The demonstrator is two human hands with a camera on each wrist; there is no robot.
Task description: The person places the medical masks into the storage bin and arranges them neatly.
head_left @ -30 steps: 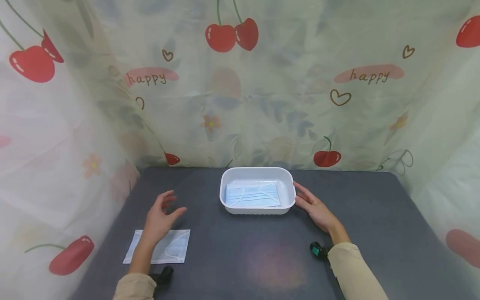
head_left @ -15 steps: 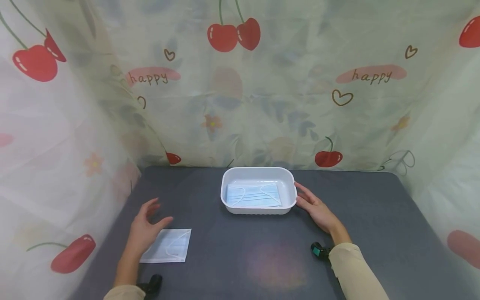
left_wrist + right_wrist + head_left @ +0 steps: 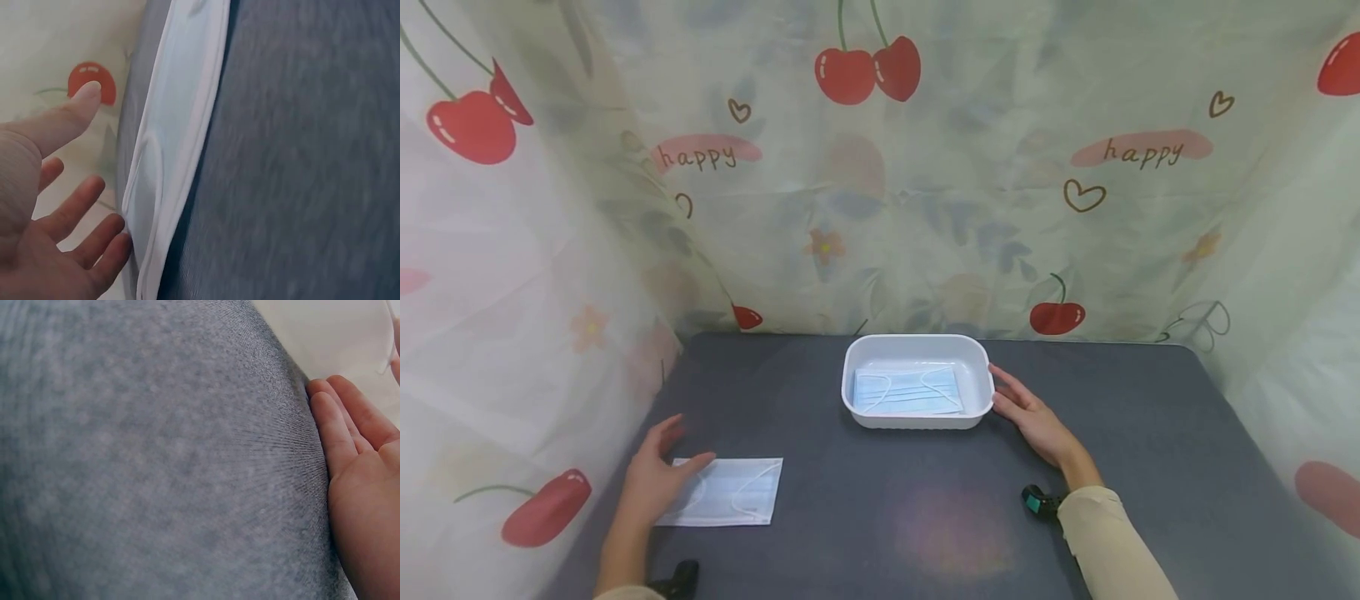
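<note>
A pale face mask (image 3: pixel 737 493) with white ear loops lies flat on the dark table, left of the middle. Over its left end is my left hand (image 3: pixel 651 479), fingers spread loosely, thumb apart, nothing between them. The left wrist view shows that mask (image 3: pixel 181 112) lengthwise, with the fingertips right at its edge. At the back middle stands a white plastic basin (image 3: pixel 917 423), and inside it lies a light blue face mask (image 3: pixel 906 392). My right hand (image 3: pixel 1037 425) rests with extended fingers against the basin's right wall; in the right wrist view its fingers (image 3: pixel 334 428) lie beside the white wall.
The dark grey table (image 3: pixel 865 517) ends at the back against a hanging cloth (image 3: pixel 925 208) printed with cherries, which also closes in both sides. A black wrist camera (image 3: pixel 1039 502) sits by the right sleeve.
My left hand has moved left and toward me, from above the mask's middle to its left end, uncovering more of it. The right hand and basin have stayed in place.
</note>
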